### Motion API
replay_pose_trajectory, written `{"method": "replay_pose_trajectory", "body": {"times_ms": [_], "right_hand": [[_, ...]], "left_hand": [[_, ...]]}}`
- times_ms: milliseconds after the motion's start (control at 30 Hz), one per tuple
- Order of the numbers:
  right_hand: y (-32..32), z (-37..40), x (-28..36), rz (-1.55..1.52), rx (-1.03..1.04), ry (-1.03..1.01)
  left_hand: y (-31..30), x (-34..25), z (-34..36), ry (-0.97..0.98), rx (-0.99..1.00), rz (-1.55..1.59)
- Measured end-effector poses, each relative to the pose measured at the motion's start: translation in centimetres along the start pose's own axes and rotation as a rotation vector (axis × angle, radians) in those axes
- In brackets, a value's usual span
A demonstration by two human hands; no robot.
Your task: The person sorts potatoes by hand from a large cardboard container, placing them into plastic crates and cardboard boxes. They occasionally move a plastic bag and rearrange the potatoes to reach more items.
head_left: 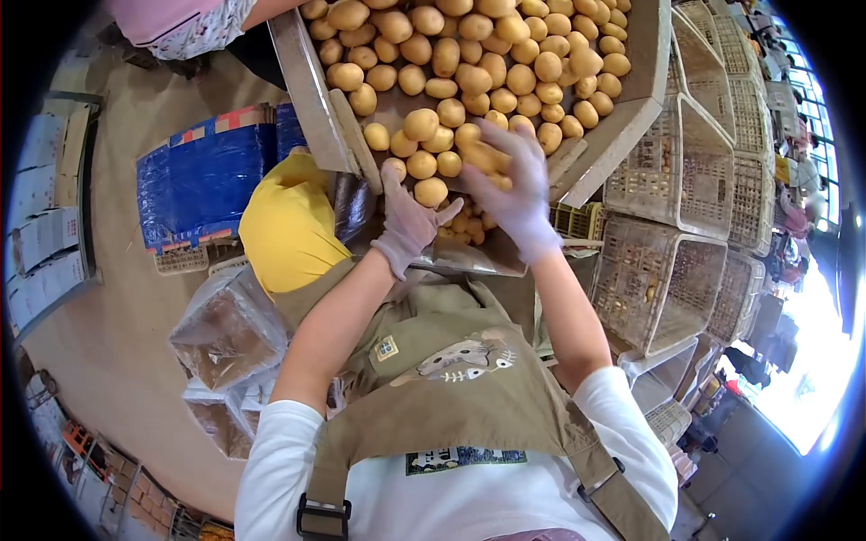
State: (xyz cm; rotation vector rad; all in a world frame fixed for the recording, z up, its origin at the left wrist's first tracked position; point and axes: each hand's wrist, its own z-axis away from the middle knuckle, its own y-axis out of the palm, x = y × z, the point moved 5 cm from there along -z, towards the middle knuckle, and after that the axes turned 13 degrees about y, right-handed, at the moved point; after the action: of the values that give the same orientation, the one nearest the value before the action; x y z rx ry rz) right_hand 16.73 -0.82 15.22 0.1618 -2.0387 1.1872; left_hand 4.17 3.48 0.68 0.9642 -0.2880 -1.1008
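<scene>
Head view catches potatoes [474, 79] I judge firm, smooth and best cupped mid-body, left hand [408, 224] with fingers spread, right hand [523, 185] with grip too blurred to tell.

We seem to be in a produce packing shed: just ahead of our left hand [410, 221] and right hand [523, 185], potatoes [474, 79] lie heaped in a wide tray [311, 99]; right of them stand many plastic crates [681, 162]; to their left, a blue-wrapped load [207, 185] and, farther off, stacked white boxes [47, 230].
</scene>
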Motion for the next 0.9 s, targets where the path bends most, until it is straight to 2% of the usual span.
{"method": "replay_pose_trajectory", "body": {"times_ms": [67,133,167,200,267,333,367,400,433,467,533,600,667,733,800,833,867,900], "right_hand": [[-3.4,3.7,-3.5,-0.418,-0.065,0.423],[-6.8,6.2,-5.2,-0.392,-0.155,0.474],[-8.1,7.0,-5.8,-0.38,-0.225,0.425],[-9.8,7.0,-5.1,-0.116,-0.223,0.298],[-11.7,6.6,-3.3,0.136,-0.206,0.09],[-14.2,6.0,-3.2,0.454,-0.208,-0.243],[-16.8,5.3,-6.3,0.63,-0.197,-0.172],[-19.8,5.5,-10.0,0.78,-0.459,-0.003],[-22.8,4.8,-11.5,0.609,-0.529,0.433],[-25.1,4.6,-12.3,0.829,-0.662,0.497],[-22.6,3.2,-9.1,0.562,-0.581,0.258],[-15.6,3.0,-6.6,0.38,-0.172,0.102],[-7.8,3.2,-3.4,0.451,0.128,-0.032],[-2.4,3.9,-3.6,0.528,0.201,0.01],[-1.0,3.4,-4.0,0.6,0.334,0.13],[-0.4,3.1,-4.3,0.64,0.398,0.191],[-0.6,2.7,-4.8,0.635,0.324,0.215],[-0.6,2.5,-4.7,0.664,0.276,0.151]], "left_hand": [[0.0,0.2,0.3,0.02,-0.068,0.059],[0.2,0.4,0.2,0.023,-0.133,0.049],[0.0,0.5,0.0,0.016,-0.1,0.056],[-0.5,0.9,-0.4,-0.011,-0.076,0.097],[-1.8,1.3,-1.2,-0.07,0.015,0.152],[-0.9,0.8,-0.8,-0.061,0.084,0.068],[-1.1,0.9,-1.0,-0.056,0.058,0.06],[-1.5,1.0,-0.9,-0.048,0.025,0.056],[-1.5,1.1,-0.6,-0.055,0.032,0.035],[-1.3,1.0,-0.6,-0.051,0.04,0.02],[-1.3,0.9,-0.6,-0.036,0.004,0.026],[-1.7,1.2,-0.7,-0.035,-0.084,0.054],[-1.2,0.8,-0.1,-0.015,-0.23,-0.039],[-1.3,0.2,0.3,0.019,-0.291,-0.193],[-2.4,0.2,-0.9,0.138,-0.141,-0.238],[-3.4,0.3,-1.2,0.142,-0.188,-0.27],[-4.4,0.5,-1.4,0.145,-0.236,-0.299],[-4.1,0.4,-1.0,0.116,-0.243,-0.266]]}}
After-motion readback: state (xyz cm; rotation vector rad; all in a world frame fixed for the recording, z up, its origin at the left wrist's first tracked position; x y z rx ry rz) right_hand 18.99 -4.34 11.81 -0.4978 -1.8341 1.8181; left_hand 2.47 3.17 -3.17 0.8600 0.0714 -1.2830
